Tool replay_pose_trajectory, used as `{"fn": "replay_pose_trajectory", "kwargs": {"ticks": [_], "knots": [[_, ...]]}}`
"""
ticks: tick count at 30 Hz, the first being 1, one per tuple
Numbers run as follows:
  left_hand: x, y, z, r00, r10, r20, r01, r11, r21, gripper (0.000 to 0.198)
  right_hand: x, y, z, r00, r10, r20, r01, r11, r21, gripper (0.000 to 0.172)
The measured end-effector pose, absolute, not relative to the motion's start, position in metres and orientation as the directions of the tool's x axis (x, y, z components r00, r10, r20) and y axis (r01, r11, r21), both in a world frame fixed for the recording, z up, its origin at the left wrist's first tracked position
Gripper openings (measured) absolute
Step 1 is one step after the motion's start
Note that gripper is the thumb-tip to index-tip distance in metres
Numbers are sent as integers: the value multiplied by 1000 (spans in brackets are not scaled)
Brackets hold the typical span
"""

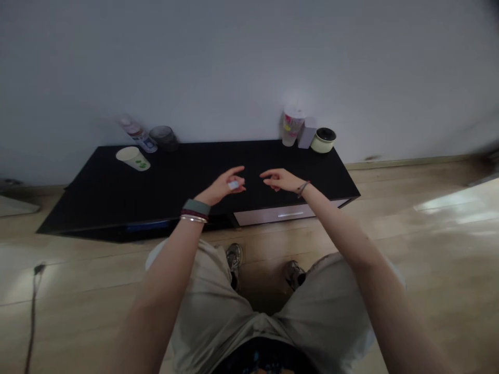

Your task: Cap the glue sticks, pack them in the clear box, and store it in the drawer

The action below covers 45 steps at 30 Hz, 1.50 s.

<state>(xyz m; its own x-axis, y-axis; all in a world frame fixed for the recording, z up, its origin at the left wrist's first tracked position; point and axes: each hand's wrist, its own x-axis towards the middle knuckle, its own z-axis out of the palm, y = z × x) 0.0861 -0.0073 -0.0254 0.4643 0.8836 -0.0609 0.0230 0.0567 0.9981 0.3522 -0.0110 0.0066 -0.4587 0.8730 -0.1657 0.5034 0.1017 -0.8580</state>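
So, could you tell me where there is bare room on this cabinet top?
The widest bare patch of the cabinet top lies between the tipped paper cup and the plastic cup, beyond your left hand and right hand. The far right corner is crowded with that cup, a white box and a lidded jar.

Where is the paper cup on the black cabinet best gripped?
Probably around its middle, from above, with the left hand: the paper cup lies on its side, its wide mouth to the left, so the tapered wall is exposed on top.
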Motion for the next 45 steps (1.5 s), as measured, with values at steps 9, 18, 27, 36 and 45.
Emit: {"fn": "replay_pose_trajectory", "kwargs": {"ticks": [9,18,27,36,45], "knots": [[77,0,73,143,973,183,-876,39,481,43,313,7,67,-136,973,188,-491,98,-866,59],[101,33,30,29,1000,1,-830,23,557,38,298,25,20,55,989,136,-503,145,-852,70],[107,28,6,84,994,-66,-856,106,505,46,303,25,4,8,984,180,-723,130,-678,65],[111,17,19,99,994,-42,-879,107,464,48,299,15,18,97,995,-17,-742,61,-667,58],[116,-30,55,114,992,-55,-734,122,668,25,297,-32,60,207,977,45,-624,167,-763,23]]}}
